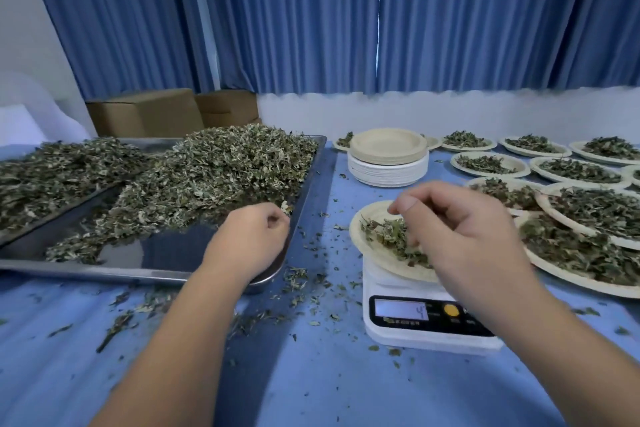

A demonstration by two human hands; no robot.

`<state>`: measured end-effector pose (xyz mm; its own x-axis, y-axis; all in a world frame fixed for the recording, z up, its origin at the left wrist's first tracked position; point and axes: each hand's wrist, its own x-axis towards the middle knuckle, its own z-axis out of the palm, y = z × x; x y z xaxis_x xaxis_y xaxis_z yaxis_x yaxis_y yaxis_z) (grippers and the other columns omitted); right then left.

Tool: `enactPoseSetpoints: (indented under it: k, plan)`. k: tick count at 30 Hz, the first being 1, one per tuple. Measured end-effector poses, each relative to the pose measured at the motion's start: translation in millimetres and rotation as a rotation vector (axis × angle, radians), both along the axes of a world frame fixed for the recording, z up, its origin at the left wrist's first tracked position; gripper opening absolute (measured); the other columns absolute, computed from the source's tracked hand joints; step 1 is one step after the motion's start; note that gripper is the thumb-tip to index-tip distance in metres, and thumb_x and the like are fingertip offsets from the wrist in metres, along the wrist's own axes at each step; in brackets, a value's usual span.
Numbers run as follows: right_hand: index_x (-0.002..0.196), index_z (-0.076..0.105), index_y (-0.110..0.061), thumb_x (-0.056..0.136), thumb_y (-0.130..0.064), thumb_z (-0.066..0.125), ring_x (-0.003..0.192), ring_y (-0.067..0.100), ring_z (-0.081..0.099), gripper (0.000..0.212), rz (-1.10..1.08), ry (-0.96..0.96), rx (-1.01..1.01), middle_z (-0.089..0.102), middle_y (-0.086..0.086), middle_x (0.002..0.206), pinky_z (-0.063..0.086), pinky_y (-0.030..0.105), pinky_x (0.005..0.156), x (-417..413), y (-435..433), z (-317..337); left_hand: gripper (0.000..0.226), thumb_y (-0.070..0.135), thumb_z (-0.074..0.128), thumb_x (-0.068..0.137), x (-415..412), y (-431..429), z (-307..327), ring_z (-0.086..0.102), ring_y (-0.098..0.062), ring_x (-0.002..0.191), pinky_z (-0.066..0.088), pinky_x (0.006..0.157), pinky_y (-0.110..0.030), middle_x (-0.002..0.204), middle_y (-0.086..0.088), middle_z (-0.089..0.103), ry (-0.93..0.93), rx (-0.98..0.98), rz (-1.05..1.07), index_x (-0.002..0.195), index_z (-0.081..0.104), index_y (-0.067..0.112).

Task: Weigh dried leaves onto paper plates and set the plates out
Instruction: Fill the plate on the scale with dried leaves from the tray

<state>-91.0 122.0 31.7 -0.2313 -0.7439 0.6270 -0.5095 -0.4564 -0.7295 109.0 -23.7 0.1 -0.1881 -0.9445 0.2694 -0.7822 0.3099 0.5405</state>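
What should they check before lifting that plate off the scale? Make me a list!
1. Plate sits on the scale: ok.
2. Leaves on the plate: ok, a small pile.
3. Number on the display right: cannot tell, too blurry.
4. Right hand clear of the plate: not ok, its fingers reach into the leaves.
5. Left hand empty: cannot tell, it is curled at the tray edge.
6. Room beside the filled plates: cannot tell, they crowd the right side.
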Motion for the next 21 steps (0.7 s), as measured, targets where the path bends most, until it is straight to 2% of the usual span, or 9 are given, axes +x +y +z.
enactPoseSetpoints:
  k: [3,6,8,10,13,16,18,20,21]
  plan:
    - [0.075,0.063,-0.021,0.084,-0.032,0.054,0.049,0.004,0.045,0.017,0.055,0.13,0.003,0.057,-0.001,0.059,0.033,0.017,0.046,56,-30,-1,0.021,0.025,0.05,0.09,-1,3,5,0.061,-0.017,0.061,0.048,0.058,-0.029,0.066,0.009,0.064,0.179,-0.026,0.043,0.077,0.066,0.03]
    - [0.077,0.065,-0.021,0.088,-0.023,0.054,0.07,0.007,0.051,0.016,-0.016,0.308,0.061,0.058,-0.008,0.074,0.041,0.028,0.066,100,-70,-7,0.022,0.021,0.051,0.091,12,5,10,0.056,-0.007,0.069,0.04,0.056,-0.023,0.073,0.012,0.062,0.354,-0.058,0.099,0.076,0.064,0.029]
    - [0.088,0.066,-0.023,0.091,-0.019,0.053,0.081,0.012,0.052,0.015,-0.029,0.346,0.144,0.055,-0.007,0.086,0.041,0.029,0.074,116,-88,-21,0.023,0.024,0.049,0.093,29,2,11,0.053,-0.001,0.069,0.034,0.052,-0.019,0.077,0.014,0.062,0.4,-0.062,0.167,0.077,0.064,0.031]
    - [0.096,0.067,-0.021,0.092,-0.017,0.053,0.086,0.013,0.053,0.015,-0.019,0.385,0.18,0.052,-0.007,0.091,0.041,0.028,0.077,123,-94,-35,0.022,0.028,0.047,0.093,48,-5,12,0.054,-0.004,0.067,0.034,0.051,-0.023,0.076,0.012,0.063,0.383,-0.047,0.231,0.08,0.064,0.03]
    - [0.102,0.067,-0.022,0.093,-0.018,0.054,0.088,0.008,0.054,0.016,0.022,0.464,0.149,0.054,-0.01,0.095,0.04,0.021,0.077,126,-94,-44,0.02,0.028,0.047,0.09,81,-28,16,0.056,-0.014,0.074,0.039,0.064,-0.026,0.079,0.006,0.063,0.228,0.006,0.277,0.08,0.065,0.023]
    - [0.103,0.066,-0.023,0.095,-0.018,0.05,0.087,0.001,0.051,0.018,0.058,0.489,0.162,0.053,-0.015,0.094,0.035,0.01,0.071,128,-93,-46,0.025,0.028,0.048,0.091,116,-63,21,0.058,-0.033,0.098,0.048,0.088,-0.034,0.106,-0.013,0.064,-0.064,0.065,0.337,0.094,0.064,0.011]
    - [0.104,0.066,-0.024,0.096,-0.019,0.049,0.086,-0.001,0.049,0.019,0.08,0.494,0.172,0.051,-0.017,0.093,0.035,0.01,0.074,129,-94,-48,0.043,0.04,0.046,0.092,140,-82,22,0.05,-0.04,0.118,0.042,0.102,-0.047,0.131,-0.021,0.049,-0.285,0.126,0.451,0.121,0.057,0.011]
    - [0.103,0.066,-0.025,0.097,-0.019,0.047,0.088,0.0,0.049,0.021,0.096,0.501,0.179,0.052,-0.018,0.092,0.038,0.018,0.081,130,-94,-47,0.066,0.057,0.042,0.092,162,-94,24,0.032,-0.044,0.135,0.03,0.109,-0.057,0.151,-0.017,0.028,-0.392,0.304,0.587,0.145,0.036,0.019]
    - [0.101,0.067,-0.025,0.097,-0.019,0.047,0.088,-0.001,0.049,0.022,0.099,0.506,0.179,0.052,-0.018,0.091,0.039,0.021,0.083,130,-95,-46,0.072,0.062,0.038,0.092,171,-99,24,0.025,-0.044,0.14,0.026,0.111,-0.059,0.156,-0.015,0.021,-0.435,0.39,0.622,0.15,0.028,0.02]
